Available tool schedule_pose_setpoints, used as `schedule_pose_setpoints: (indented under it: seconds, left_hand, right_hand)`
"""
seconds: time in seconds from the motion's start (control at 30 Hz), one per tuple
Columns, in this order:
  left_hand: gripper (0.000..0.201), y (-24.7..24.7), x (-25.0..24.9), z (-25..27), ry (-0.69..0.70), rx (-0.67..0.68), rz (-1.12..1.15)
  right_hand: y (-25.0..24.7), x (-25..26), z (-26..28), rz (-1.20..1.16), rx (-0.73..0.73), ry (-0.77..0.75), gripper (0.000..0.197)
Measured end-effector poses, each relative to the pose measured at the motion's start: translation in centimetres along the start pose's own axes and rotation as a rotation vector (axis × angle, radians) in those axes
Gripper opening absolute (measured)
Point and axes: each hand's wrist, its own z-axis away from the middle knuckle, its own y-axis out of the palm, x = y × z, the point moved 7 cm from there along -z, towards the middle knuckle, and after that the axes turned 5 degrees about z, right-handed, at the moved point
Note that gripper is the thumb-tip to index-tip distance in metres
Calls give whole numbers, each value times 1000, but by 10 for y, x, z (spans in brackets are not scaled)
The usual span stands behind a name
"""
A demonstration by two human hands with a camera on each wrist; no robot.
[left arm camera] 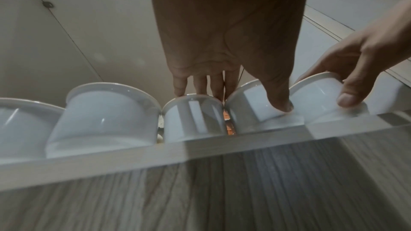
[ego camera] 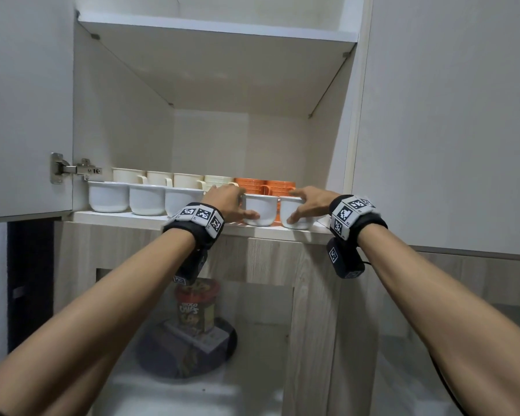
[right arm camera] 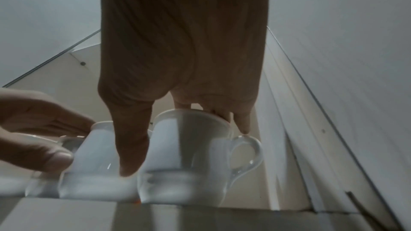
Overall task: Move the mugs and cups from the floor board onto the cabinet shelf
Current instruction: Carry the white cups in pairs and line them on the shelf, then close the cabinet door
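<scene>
Two rows of cups stand on the white cabinet shelf [ego camera: 117,217]: white cups [ego camera: 108,196] in front, cream mugs [ego camera: 159,177] and orange mugs [ego camera: 252,184] behind. My left hand [ego camera: 242,204] grips a white cup [ego camera: 263,210] in the front row, with the thumb [left arm camera: 281,103] on its front wall and the fingers over its rim. Just to its right, my right hand [ego camera: 296,205] grips another white cup [ego camera: 303,220] the same way. That cup's handle [right arm camera: 246,154] points right. Both cups sit near the shelf's front edge.
The cabinet door [ego camera: 27,100] hangs open at the left on a metal hinge [ego camera: 72,169]. A second shelf [ego camera: 216,28] lies above. The right side panel [ego camera: 448,115] stands close to my right hand. Below, a glass-fronted cupboard holds a cereal box [ego camera: 195,310].
</scene>
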Motion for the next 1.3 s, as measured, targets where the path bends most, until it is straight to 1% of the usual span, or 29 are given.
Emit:
schedule_pose_setpoints:
  seconds: [0.1,0.2,0.3,0.37,0.5,0.6,0.73,0.87,0.97,1.1,1.23,1.3]
  left_hand:
    - [71,-9,7,10,9,-38,68]
    - [82,-22,15,28,9,-49,74]
    - [81,-38,23,45,-5,-65,69]
    - [79,-53,30,58,-14,-88,66]
    - [71,-83,47,94,2,-157,38]
    - [68,-111,64,134,-2,-200,-9]
    - [66,-166,91,209,-35,-270,-122]
    - [64,-243,99,301,-21,-386,-182]
    - [62,-302,97,363,-10,-454,-221]
    - [61,-371,101,418,-38,-517,-313]
    - [60,-432,109,458,-63,-594,-422]
    - [62,-459,117,474,-91,-660,-452]
  right_hand:
    - [-3,6,4,8,-99,-47,88]
    - [-4,23,17,8,-211,-119,79]
    - [-5,42,29,53,-272,-160,76]
    - [-8,54,34,63,-293,-147,76]
    - [-5,86,55,47,-372,-149,88]
    - [7,123,81,14,-441,-186,92]
    - [32,194,131,-8,-494,-255,99]
    - [60,279,195,-70,-539,-337,100]
    - [75,351,241,-128,-509,-388,105]
    - [77,439,281,-202,-471,-445,113]
    - [61,518,319,-252,-478,-531,115]
    - [52,554,336,-287,-484,-580,117]
